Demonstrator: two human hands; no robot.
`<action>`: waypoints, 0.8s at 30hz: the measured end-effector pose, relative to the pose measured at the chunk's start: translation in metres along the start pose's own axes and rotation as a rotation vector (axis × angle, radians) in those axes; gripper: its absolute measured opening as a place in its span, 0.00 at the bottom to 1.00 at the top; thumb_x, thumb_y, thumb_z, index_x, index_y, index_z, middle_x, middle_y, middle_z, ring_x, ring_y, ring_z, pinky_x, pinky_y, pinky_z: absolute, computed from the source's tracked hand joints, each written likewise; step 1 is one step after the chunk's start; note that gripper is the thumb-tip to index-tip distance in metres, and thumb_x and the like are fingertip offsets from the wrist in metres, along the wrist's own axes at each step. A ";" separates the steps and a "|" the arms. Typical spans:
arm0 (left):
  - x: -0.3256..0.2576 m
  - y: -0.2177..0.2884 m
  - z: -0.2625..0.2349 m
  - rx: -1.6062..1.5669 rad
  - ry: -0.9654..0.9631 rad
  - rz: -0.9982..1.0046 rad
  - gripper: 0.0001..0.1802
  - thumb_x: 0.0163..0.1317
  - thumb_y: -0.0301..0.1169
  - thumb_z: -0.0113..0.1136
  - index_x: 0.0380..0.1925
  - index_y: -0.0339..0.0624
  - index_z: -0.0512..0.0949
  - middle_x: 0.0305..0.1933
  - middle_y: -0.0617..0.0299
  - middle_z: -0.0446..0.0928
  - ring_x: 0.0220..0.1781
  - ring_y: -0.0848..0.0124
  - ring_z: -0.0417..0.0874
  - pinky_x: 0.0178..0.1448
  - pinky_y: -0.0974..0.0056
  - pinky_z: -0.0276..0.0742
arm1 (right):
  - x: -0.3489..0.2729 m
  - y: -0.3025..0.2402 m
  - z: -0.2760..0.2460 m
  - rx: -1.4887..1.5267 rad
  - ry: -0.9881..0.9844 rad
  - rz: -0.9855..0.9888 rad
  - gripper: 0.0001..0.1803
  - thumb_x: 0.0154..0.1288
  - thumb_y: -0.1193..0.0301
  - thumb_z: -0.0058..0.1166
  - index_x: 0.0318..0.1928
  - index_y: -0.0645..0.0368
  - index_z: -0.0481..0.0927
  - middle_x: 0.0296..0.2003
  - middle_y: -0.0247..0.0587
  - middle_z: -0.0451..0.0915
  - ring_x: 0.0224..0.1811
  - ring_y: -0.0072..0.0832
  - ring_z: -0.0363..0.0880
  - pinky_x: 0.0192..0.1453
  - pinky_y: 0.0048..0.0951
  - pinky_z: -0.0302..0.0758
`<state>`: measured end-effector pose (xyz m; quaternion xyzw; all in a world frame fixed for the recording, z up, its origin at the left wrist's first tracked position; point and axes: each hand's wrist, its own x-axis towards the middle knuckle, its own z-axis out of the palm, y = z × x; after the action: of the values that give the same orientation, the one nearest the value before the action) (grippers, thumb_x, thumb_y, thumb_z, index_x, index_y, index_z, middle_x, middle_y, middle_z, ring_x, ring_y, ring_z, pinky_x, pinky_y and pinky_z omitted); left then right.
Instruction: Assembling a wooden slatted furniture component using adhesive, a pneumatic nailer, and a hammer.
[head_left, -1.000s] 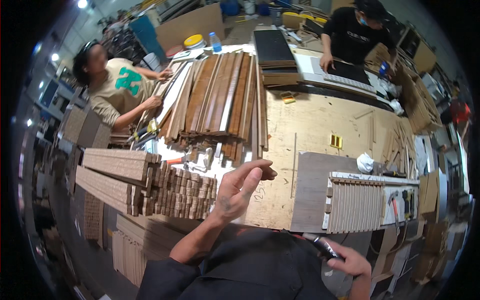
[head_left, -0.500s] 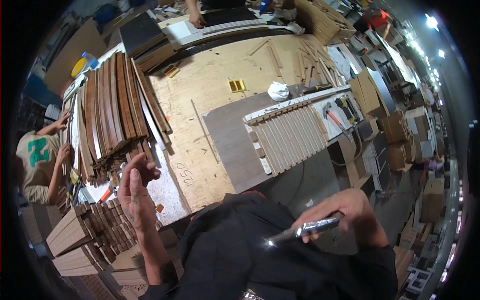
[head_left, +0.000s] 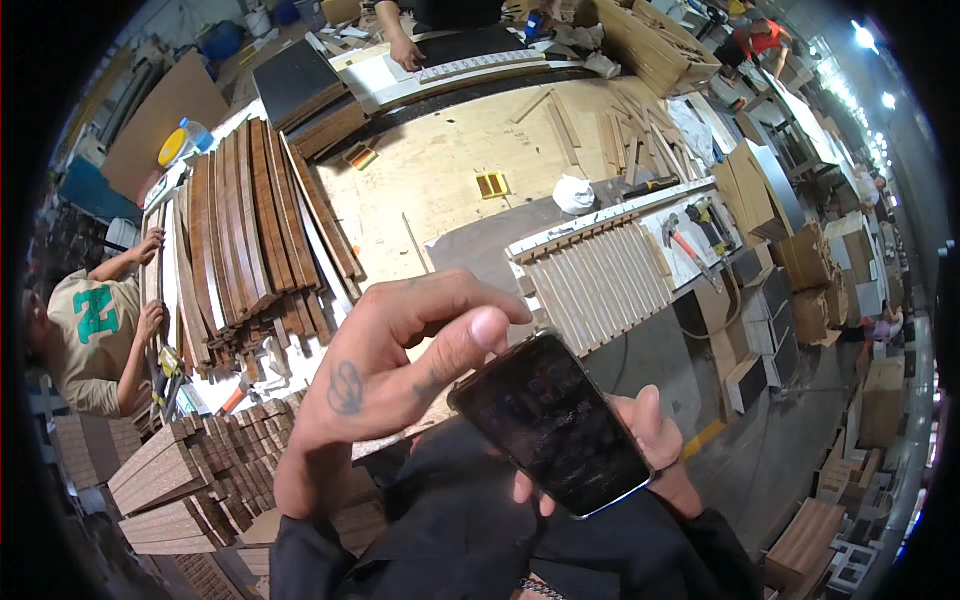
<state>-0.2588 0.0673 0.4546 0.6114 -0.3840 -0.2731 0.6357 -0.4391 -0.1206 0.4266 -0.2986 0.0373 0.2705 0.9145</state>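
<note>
**Hands on the phone, workbench behind**

Your right hand (head_left: 640, 440) cradles a black smartphone (head_left: 552, 424) from underneath: fingers curled around its far edge, thumb tip showing at the lower edge, screen dark and facing up. Phone sits tilted, low centre of view, above your dark-clothed lap, clear of the bench.

Your left hand (head_left: 400, 365) hovers over the phone's upper-left corner. Fingers loosely bent and close together, thumb extended with its tip at the top edge of the screen. Can't tell if the thumb actually touches the glass. Small dark mark on the back of that hand.

Around you:
- Plywood workbench (head_left: 450, 170) runs ahead of you.
- Bundle of long dark-brown wood slats (head_left: 250, 240) lies on its left part.
- Pale ribbed slat panel (head_left: 600, 280) sits just beyond the phone, near the bench's front edge.
- Stacks of short ribbed wood blocks (head_left: 175, 480) at lower left, beside your left forearm.
- A person in a beige shirt (head_left: 90, 330) at far left has both hands on the slat bundle.
- Another person's hand (head_left: 405, 50) rests on a long white strip at the bench's far end.
</note>
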 end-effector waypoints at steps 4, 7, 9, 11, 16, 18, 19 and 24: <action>0.006 -0.012 0.009 -0.182 0.014 -0.169 0.25 0.73 0.45 0.55 0.47 0.28 0.82 0.37 0.58 0.82 0.37 0.73 0.82 0.45 0.67 0.78 | 0.008 0.001 0.008 -0.034 0.103 -0.148 0.63 0.61 0.24 0.36 0.75 0.70 0.47 0.68 0.71 0.60 0.58 0.57 0.77 0.53 0.49 0.83; 0.007 -0.019 0.009 -0.334 -0.005 -0.170 0.25 0.71 0.44 0.56 0.50 0.27 0.81 0.45 0.52 0.84 0.48 0.67 0.85 0.56 0.64 0.80 | 0.015 0.003 0.016 0.011 0.197 -0.256 0.61 0.63 0.25 0.36 0.75 0.69 0.47 0.68 0.71 0.60 0.60 0.59 0.75 0.56 0.52 0.81; 0.008 -0.020 0.018 -0.336 0.120 -0.130 0.28 0.68 0.44 0.59 0.54 0.27 0.78 0.50 0.48 0.82 0.54 0.64 0.82 0.60 0.61 0.77 | 0.020 0.003 0.015 0.020 0.191 -0.295 0.57 0.67 0.29 0.36 0.75 0.68 0.47 0.68 0.71 0.60 0.62 0.60 0.74 0.59 0.54 0.79; 0.008 -0.020 0.021 -0.355 0.115 -0.188 0.35 0.62 0.45 0.62 0.61 0.27 0.73 0.56 0.46 0.78 0.59 0.61 0.79 0.65 0.58 0.73 | 0.028 0.003 0.012 0.130 0.168 -0.364 0.49 0.70 0.36 0.40 0.73 0.66 0.52 0.64 0.60 0.68 0.61 0.49 0.77 0.60 0.43 0.81; 0.005 -0.031 0.026 -0.446 0.113 -0.085 0.42 0.63 0.34 0.63 0.74 0.36 0.56 0.70 0.48 0.64 0.70 0.62 0.67 0.73 0.58 0.60 | 0.037 -0.006 0.009 0.056 0.215 -0.377 0.42 0.73 0.49 0.42 0.74 0.63 0.49 0.65 0.59 0.68 0.61 0.49 0.77 0.61 0.46 0.80; 0.003 -0.036 0.028 -0.453 0.152 -0.023 0.49 0.58 0.29 0.62 0.76 0.36 0.47 0.74 0.47 0.57 0.75 0.59 0.59 0.77 0.57 0.51 | 0.045 -0.007 0.007 0.023 0.228 -0.438 0.40 0.70 0.56 0.44 0.74 0.63 0.49 0.64 0.57 0.68 0.61 0.47 0.77 0.61 0.47 0.81; 0.002 -0.037 0.030 -0.450 0.160 -0.022 0.49 0.58 0.29 0.62 0.76 0.36 0.47 0.74 0.47 0.57 0.75 0.59 0.59 0.77 0.57 0.51 | 0.048 -0.007 0.008 0.022 0.222 -0.432 0.40 0.70 0.56 0.44 0.74 0.63 0.49 0.64 0.57 0.68 0.61 0.47 0.77 0.61 0.47 0.81; 0.001 -0.033 0.030 -0.362 0.257 -0.007 0.53 0.57 0.24 0.61 0.76 0.33 0.40 0.74 0.45 0.55 0.74 0.58 0.60 0.77 0.58 0.52 | 0.065 -0.013 0.007 -0.064 0.343 -0.439 0.38 0.67 0.59 0.44 0.71 0.69 0.56 0.63 0.55 0.71 0.64 0.40 0.75 0.69 0.40 0.70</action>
<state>-0.2788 0.0467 0.4206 0.5185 -0.2425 -0.2594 0.7778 -0.3783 -0.0950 0.4238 -0.3698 0.1174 0.0125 0.9216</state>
